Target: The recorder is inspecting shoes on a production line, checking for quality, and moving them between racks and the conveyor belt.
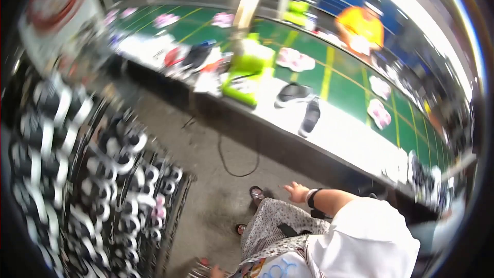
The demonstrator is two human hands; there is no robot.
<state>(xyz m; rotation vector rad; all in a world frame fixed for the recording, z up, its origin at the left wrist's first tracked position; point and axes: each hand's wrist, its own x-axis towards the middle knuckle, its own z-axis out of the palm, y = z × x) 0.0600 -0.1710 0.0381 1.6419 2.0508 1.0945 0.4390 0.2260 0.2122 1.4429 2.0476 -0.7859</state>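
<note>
Head view: the right hand (297,192) hangs free at about 5 o'clock, fingers loosely spread and gripping nothing, just short of the long table (350,139); the nearest items are the two black sandals (301,104) at about 1 o'clock, lying well apart from it on the white strip. The left hand (216,271) barely shows at 6 o'clock, and its finger state cannot be told through the blur. To take a sandal cleanly, step up to the table edge first, then close on one sole at its middle.
</note>
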